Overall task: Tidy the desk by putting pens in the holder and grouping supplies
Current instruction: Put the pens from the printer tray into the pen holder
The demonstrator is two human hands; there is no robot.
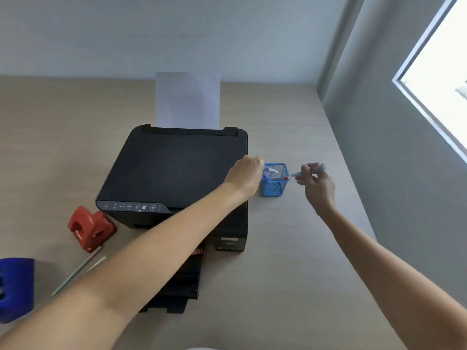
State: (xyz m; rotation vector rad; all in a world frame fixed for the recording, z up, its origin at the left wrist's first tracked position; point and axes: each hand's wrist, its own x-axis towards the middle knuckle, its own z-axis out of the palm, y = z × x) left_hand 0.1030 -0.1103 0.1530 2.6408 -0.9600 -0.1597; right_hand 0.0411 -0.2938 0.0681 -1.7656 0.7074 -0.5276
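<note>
Desk [290,248]: hands [246,176] flank blue holder [274,181], right grips pen [309,170]

- We see a black printer [174,170] on the desk, white paper [187,99] upright in its rear feed.
- We see a window [439,79] at right.

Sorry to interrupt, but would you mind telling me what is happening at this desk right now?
A person is putting pens into a blue mesh holder beside the black printer. The left hand is at the holder's rim with a white pen; the right hand holds another pen just right of it. A red hole punch and two thin sticks remain loose.
</note>
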